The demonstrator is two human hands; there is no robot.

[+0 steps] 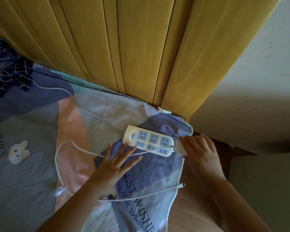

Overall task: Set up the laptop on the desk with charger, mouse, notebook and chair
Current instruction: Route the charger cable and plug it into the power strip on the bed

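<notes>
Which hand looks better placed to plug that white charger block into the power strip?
The right hand: it already holds the charger block at the strip's end. The left hand lies flat and open beside the strip, holding nothing.

A home bedroom: patterned bedsheet (40, 124) against a yellow slatted wooden headboard (124, 47).

A patterned bedsheet (40, 124) in blue, pink and grey is spread across the lower frame. A yellow wooden headboard (124, 47) is seen at twelve o'clock, dark patterned fabric (5, 67) at nine o'clock, and a pale wall (266, 72) at two o'clock.
</notes>
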